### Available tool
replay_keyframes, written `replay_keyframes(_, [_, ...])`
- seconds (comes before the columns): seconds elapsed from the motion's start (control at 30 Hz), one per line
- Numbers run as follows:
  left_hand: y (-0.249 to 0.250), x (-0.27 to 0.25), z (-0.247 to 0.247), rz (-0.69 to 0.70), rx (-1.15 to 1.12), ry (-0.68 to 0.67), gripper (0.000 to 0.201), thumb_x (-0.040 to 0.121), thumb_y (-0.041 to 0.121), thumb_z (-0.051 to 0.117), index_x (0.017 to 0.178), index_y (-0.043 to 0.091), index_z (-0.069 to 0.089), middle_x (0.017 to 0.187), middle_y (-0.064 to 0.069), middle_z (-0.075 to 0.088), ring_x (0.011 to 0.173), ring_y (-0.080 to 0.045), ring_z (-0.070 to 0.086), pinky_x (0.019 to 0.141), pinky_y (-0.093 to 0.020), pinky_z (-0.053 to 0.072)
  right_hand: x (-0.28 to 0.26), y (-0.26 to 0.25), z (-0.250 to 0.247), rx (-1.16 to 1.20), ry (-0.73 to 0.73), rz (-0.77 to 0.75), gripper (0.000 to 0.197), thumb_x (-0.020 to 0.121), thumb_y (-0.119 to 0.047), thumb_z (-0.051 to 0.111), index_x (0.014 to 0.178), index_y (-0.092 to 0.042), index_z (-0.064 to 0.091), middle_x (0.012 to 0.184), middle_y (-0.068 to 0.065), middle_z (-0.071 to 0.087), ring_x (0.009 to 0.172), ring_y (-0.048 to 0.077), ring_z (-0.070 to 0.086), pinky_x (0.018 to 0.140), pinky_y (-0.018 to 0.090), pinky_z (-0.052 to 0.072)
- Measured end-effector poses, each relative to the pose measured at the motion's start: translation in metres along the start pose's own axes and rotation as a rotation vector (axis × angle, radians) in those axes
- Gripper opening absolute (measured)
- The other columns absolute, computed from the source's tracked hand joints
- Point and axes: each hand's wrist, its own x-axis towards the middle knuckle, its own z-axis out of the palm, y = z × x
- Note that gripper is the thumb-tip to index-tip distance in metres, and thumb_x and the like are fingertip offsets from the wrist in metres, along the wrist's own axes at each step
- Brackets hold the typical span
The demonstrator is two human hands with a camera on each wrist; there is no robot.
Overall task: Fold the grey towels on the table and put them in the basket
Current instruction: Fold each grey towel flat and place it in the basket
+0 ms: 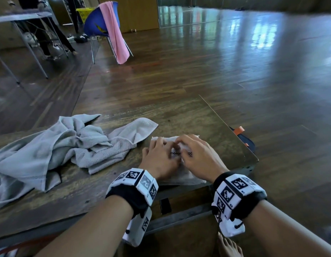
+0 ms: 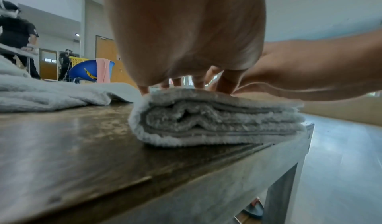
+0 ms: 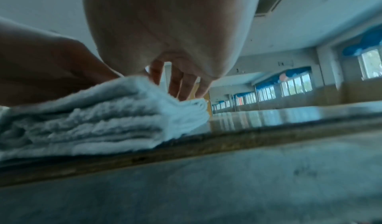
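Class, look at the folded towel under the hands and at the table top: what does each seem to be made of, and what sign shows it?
Folded towel: looks like terry cloth, probably cotton; fuzzy looped pile shows along its stacked layers.
Table top: looks like dark wood or wood-look board with a worn, slightly glossy finish; grain streaks and scuffs show.

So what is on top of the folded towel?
Both hands rest on the folded towel: the left hand and the right hand, fingers touching its top. The top face under the palms is covered.
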Motion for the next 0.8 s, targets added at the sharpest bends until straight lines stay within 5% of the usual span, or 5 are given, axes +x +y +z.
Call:
replay_keyframes(0.1, [-0.008,0.003,0.010,-0.007,-0.011,0.040,0.035,0.096,0.056,0.035,0.125,0.038,0.044,0.136,0.004,0.034,0.136,-0.017,0.021,0.110,-0.046,0.019,0.001,0.008,0.016,-0.029,-0.045,-0.002,0.034,0.100,-0.019,0.044,0.132,-0.025,0.053,0.136,-0.004,0.051,0.124,0.022,0.050,0.110,0.038,0.037])
replay_keyframes(0.2, [-0.020,0.003,0.023,0.007,0.027,0.059,0.039,0.096,0.059,0.026,0.129,0.040,0.033,0.146,0.005,0.025,0.141,-0.014,0.012,0.115,-0.049,0.016,0.000,0.017,0.031,-0.128,-0.089,-0.017,0.045,0.102,-0.021,0.037,0.147,-0.026,0.036,0.160,-0.003,0.026,0.149,0.016,0.022,0.123,0.037,0.014])
replay_keyframes(0.37, [-0.031,0.010,0.030,-0.012,-0.053,0.090,0.053,0.090,0.061,0.023,0.142,0.050,0.018,0.161,0.017,0.006,0.149,-0.006,-0.003,0.119,-0.049,0.005,0.008,0.022,0.035,-0.226,-0.182,0.099,0.057,0.099,-0.043,0.023,0.155,-0.042,0.011,0.168,-0.012,-0.002,0.154,0.007,-0.009,0.121,0.053,-0.013])
replay_keyframes(0.6, [-0.046,0.023,0.025,-0.124,-0.053,-0.029,0.053,0.091,0.066,0.012,0.141,0.066,-0.004,0.162,0.021,-0.017,0.150,-0.009,-0.017,0.117,-0.050,-0.013,0.017,0.016,0.039,-0.248,-0.180,0.147,0.065,0.099,-0.056,0.022,0.159,-0.039,0.005,0.168,-0.013,-0.010,0.152,0.006,-0.017,0.120,0.048,-0.020])
replay_keyframes(0.8, [-0.054,0.020,0.021,-0.122,-0.040,-0.053,0.049,0.096,0.064,0.010,0.141,0.067,-0.010,0.160,0.023,-0.021,0.149,-0.006,-0.018,0.118,-0.049,-0.013,0.019,0.017,0.040,-0.249,-0.183,0.146,0.069,0.097,-0.058,0.020,0.160,-0.038,0.001,0.168,-0.011,-0.012,0.152,0.006,-0.020,0.119,0.047,-0.021])
